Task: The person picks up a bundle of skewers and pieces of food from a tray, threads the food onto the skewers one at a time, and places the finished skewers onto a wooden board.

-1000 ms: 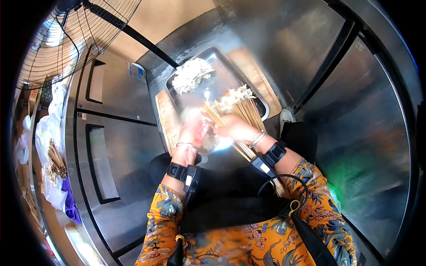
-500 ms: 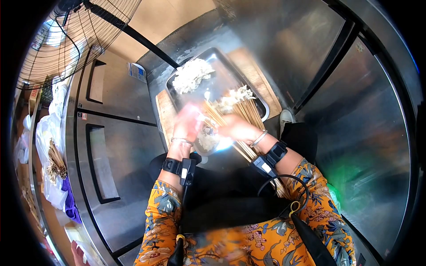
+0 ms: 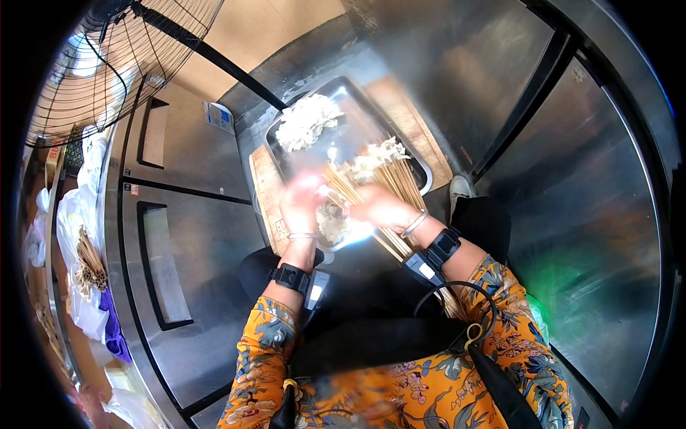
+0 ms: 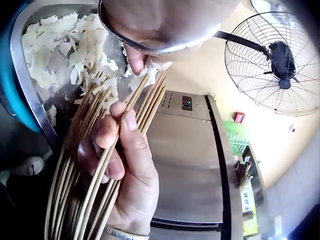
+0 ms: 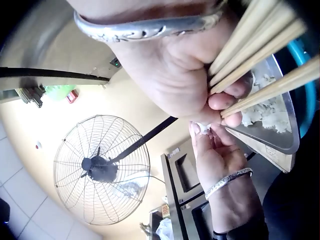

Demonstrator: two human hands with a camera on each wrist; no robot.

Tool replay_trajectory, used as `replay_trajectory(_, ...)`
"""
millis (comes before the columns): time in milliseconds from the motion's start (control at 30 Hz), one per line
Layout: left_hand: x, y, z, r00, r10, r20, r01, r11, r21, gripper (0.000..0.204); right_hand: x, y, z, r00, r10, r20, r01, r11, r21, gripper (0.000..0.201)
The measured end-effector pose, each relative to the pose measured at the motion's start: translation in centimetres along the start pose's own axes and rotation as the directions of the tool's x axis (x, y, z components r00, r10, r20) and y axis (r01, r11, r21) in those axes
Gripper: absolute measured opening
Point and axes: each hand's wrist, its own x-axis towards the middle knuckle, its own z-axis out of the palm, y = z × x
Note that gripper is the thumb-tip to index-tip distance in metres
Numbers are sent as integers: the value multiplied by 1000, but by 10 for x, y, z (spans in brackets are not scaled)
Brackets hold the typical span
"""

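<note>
My right hand [image 3: 379, 206] grips a bundle of thin wooden skewers [image 4: 92, 190]. In the left wrist view, its thumb and fingers pinch one skewer whose tip angles up from the rest. My left hand [image 3: 301, 204] is close by at the skewer tips, blurred in the head view. In the right wrist view, its fingertips pinch a small pale ragged food piece [image 5: 204, 128] against the skewer end, partly hidden by the right hand. Several skewers with pale pieces [image 3: 386, 154] on their ends lie along the right side of a metal tray [image 3: 350, 89].
A heap of loose pale pieces [image 3: 309, 123] lies at the tray's far left. Wooden boards [image 3: 421, 136] show under the tray. A wire-caged fan [image 3: 114, 64] stands at upper left, and steel cabinets [image 3: 189, 243] flank both sides. More skewers [image 3: 89, 261] lie on the left shelf.
My left hand shifted slightly outward, then back toward the skewer tips. The right hand and its bundle stay nearly still. Another person's hand has appeared at lower left.
</note>
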Motion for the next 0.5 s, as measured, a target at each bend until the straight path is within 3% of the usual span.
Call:
replay_trajectory(100,-7,-2,10,995,77,-68,-74,996,40,23,-5,-10,-1,997,73,20,-72,997,-25,15)
replay_trajectory(200,-15,2,21,984,133,-120,-125,990,69,20,-2,-7,-1,998,56,7,-56,997,-51,14)
replay_trajectory(300,-16,-2,18,995,101,-28,-99,994,47,17,1,-1,0,999,-18,-36,15,998,-67,13)
replay_trajectory(500,-24,-3,25,994,-67,-84,61,996,-67,24,3,2,-2,995,94,-20,-93,994,52,13)
